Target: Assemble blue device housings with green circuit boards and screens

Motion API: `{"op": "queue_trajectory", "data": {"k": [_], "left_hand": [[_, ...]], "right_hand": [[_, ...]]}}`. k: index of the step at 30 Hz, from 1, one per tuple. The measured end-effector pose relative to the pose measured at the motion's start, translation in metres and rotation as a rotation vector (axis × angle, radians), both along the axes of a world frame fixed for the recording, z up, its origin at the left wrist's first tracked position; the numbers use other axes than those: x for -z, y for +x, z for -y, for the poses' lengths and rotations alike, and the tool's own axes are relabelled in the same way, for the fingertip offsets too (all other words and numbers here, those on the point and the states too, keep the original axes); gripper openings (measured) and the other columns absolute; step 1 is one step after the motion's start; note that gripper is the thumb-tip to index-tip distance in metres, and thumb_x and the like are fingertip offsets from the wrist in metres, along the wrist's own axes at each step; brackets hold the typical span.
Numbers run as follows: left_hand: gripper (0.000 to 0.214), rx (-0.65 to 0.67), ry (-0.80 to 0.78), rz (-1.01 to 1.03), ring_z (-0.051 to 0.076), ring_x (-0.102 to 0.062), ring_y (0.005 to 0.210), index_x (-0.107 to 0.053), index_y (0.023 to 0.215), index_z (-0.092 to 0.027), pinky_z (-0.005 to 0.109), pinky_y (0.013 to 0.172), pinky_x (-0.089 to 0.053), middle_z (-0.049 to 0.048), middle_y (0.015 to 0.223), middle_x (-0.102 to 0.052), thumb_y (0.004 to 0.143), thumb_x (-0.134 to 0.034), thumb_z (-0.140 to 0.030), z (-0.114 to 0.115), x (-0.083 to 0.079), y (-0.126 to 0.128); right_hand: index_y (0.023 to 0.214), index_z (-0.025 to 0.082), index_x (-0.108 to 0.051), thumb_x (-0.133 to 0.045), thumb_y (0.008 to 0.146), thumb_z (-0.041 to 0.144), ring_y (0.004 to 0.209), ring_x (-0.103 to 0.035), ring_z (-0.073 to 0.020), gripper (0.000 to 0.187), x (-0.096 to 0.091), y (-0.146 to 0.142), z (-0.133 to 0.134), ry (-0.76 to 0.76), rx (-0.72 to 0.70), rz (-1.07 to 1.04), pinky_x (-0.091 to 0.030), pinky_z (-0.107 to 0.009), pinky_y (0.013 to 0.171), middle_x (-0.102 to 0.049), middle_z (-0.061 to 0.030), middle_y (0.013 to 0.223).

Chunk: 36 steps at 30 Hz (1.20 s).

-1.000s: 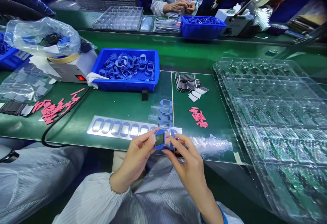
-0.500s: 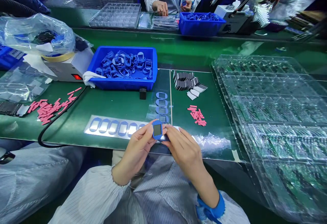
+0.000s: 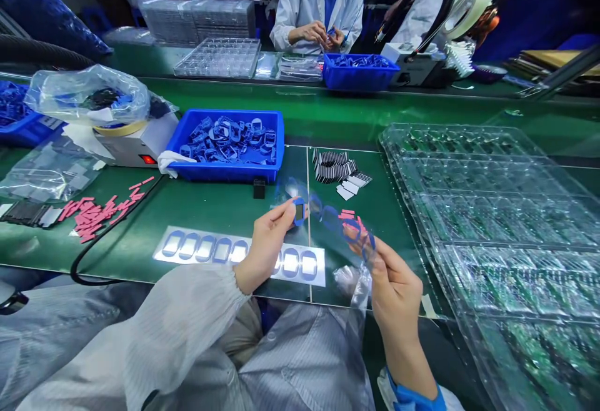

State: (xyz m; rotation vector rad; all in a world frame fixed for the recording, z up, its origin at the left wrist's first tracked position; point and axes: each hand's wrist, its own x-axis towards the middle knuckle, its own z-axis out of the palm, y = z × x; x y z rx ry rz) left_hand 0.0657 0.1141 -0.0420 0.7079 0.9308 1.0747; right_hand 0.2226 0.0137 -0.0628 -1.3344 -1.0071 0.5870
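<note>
— On the green workbench [image 3: 356, 117], what goes in the entry, largest first?

— Clear plastic trays [image 3: 497, 223]: one stack at right, several layers deep. Blue plastic bins: three, the middle bin [image 3: 225, 172] heaped with blue oval frames, the far bin [image 3: 359, 80] before a co-worker [image 3: 319, 17], and a third cut off at left.

— And nearest the hands?

— One backing sheet [image 3: 239, 253] along the near edge, eight oval frames showing, with the left wrist perhaps hiding more. The left hand [image 3: 269, 242] pinches one small blue frame [image 3: 299, 212] in a narrow thumb-and-finger grip, above the bench just beyond the sheet. The right hand [image 3: 396, 286] holds a clear film [image 3: 328, 211] in a narrow pinch at its right end, the exact contact hidden. It carries four or five blue rings, blurred, so the count is uncertain.

— Handling?

— Judged by eye, the frame is very light and thin, probably flexible; take it by the rim. The film looks limp and slippery; hold it by an edge.

— Smalls?

— Black-and-white striped pieces [image 3: 335, 167]: one heap. Pink strips [image 3: 96, 217]: two loose piles, uncounted. Black block [image 3: 259, 189]: one.
</note>
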Motion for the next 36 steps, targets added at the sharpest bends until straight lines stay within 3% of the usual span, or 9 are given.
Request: {"op": "queue_trajectory", "data": {"k": [7,11,14,19,24,26,29,36], "left_hand": [[0.028,-0.095,0.087,-0.024,0.021,-0.069,0.097,-0.073,0.099,-0.016,0.037,0.101,-0.042,0.0050,0.090,-0.078,0.074,-0.072,-0.028,-0.049,0.007,0.023],[0.028,-0.108,0.100,-0.010,0.020,-0.068,0.099,-0.072,0.099,-0.015,0.036,0.101,-0.041,0.0053,0.091,-0.078,0.074,-0.072,-0.027,-0.062,0.010,0.030],[0.027,-0.096,0.084,0.010,0.020,-0.067,0.101,-0.073,0.098,-0.016,0.035,0.103,-0.039,0.0048,0.093,-0.078,0.074,-0.073,-0.027,-0.058,0.005,0.027],[0.023,0.029,-0.017,0.076,0.021,-0.068,0.098,-0.072,0.099,-0.016,0.038,0.102,-0.040,0.0067,0.092,-0.077,0.080,-0.068,-0.029,-0.030,-0.023,0.001],[0.016,0.143,-0.159,0.151,0.019,-0.070,0.090,-0.073,0.093,-0.019,0.041,0.097,-0.045,0.0065,0.095,-0.077,0.083,-0.066,-0.028,0.000,-0.041,-0.031],[0.015,0.143,-0.164,0.191,0.018,-0.070,0.089,-0.073,0.093,-0.019,0.038,0.095,-0.047,0.0047,0.095,-0.077,0.082,-0.067,-0.028,0.005,-0.042,-0.039],[0.017,0.116,-0.109,0.175,0.018,-0.070,0.091,-0.073,0.095,-0.020,0.035,0.094,-0.047,0.0042,0.096,-0.077,0.081,-0.067,-0.028,0.005,-0.038,-0.045],[0.022,0.050,-0.086,0.075,0.019,-0.071,0.084,-0.075,0.093,-0.018,0.037,0.095,-0.045,0.0055,0.081,-0.078,0.074,-0.074,-0.029,-0.006,-0.014,-0.047]], "right_hand": [[0.115,0.017,-0.063,-0.056,0.088,0.039,0.094,-0.070,-0.0260,0.035,0.008,0.003,0.003,0.014,0.063,-0.052,-0.056,-0.047,0.085,-0.072,-0.0124,0.106],[0.115,0.017,-0.063,-0.056,0.088,0.037,0.090,-0.071,-0.0255,0.034,0.012,0.005,0.003,0.015,0.088,-0.022,-0.058,-0.044,0.081,-0.072,-0.0126,0.103],[0.114,0.017,-0.064,-0.055,0.089,0.035,0.087,-0.072,-0.0246,0.032,0.010,0.003,0.001,0.026,0.082,0.035,-0.060,-0.040,0.076,-0.073,-0.0117,0.101],[0.112,0.022,-0.066,-0.058,0.088,0.031,0.088,-0.072,-0.0231,0.027,-0.006,-0.005,-0.003,0.046,0.013,0.189,-0.061,-0.033,0.074,-0.073,-0.0084,0.103],[0.125,0.016,-0.057,-0.056,0.089,0.017,0.101,-0.067,-0.0228,0.036,-0.012,-0.024,-0.017,0.234,-0.085,0.801,-0.057,-0.034,0.086,-0.069,-0.0126,0.111],[0.126,0.013,-0.056,-0.056,0.089,0.015,0.104,-0.066,-0.0240,0.037,-0.010,-0.033,-0.024,0.282,-0.112,0.930,-0.056,-0.036,0.087,-0.069,-0.0151,0.111],[0.123,0.011,-0.058,-0.057,0.088,0.014,0.105,-0.065,-0.0252,0.035,-0.005,-0.045,-0.031,0.285,-0.175,0.954,-0.054,-0.039,0.090,-0.067,-0.0161,0.114],[0.125,0.017,-0.057,-0.053,0.091,0.020,0.106,-0.065,-0.0216,0.034,-0.005,-0.054,-0.032,0.284,-0.299,0.848,-0.053,-0.036,0.093,-0.068,-0.0122,0.114]]}}
